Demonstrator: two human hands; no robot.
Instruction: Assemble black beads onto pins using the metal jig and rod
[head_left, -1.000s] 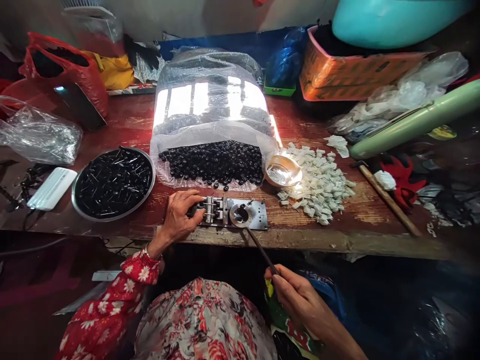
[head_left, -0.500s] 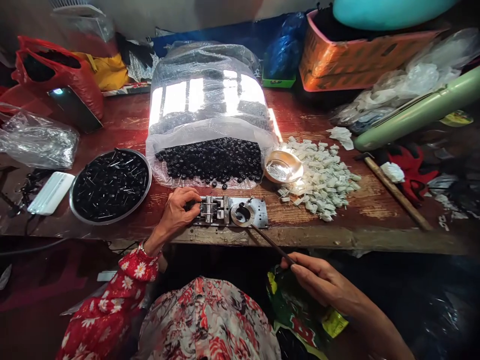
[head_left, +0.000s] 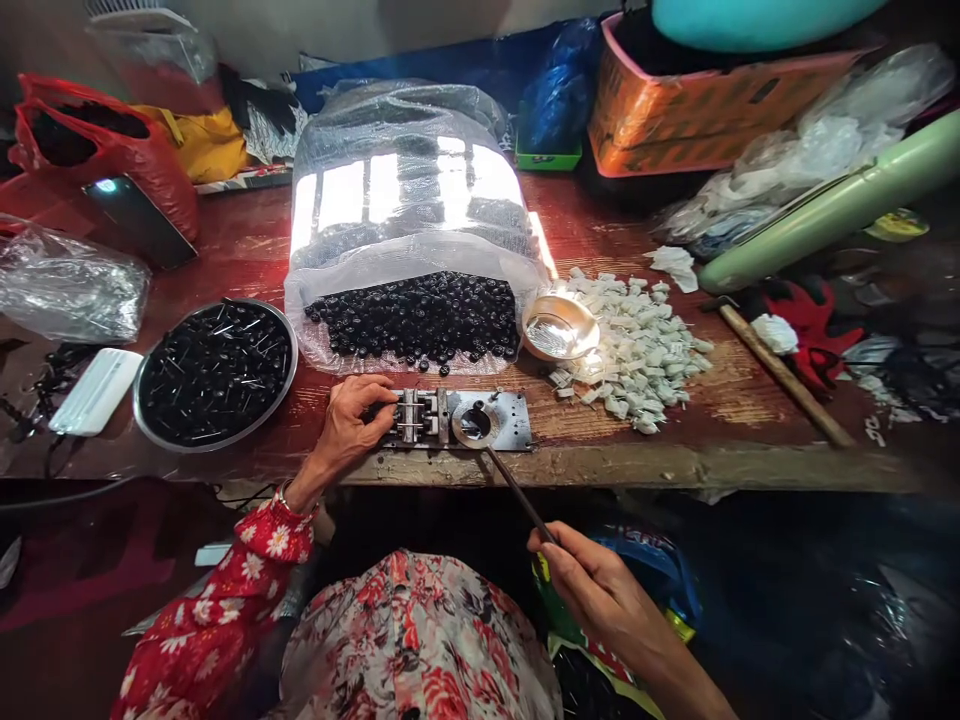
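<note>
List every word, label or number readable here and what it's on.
No text can be read.
Print on the orange box: blurred.
Marks on the printed bag under the right hand holding the thin rod: blurred.
The yellow label far right: too small.

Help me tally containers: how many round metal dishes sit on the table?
2. A wide pan of black pieces lies left of the left hand; a small shiny bowl sits between the clear bag and the white bits. Clutter may hide more.
</note>
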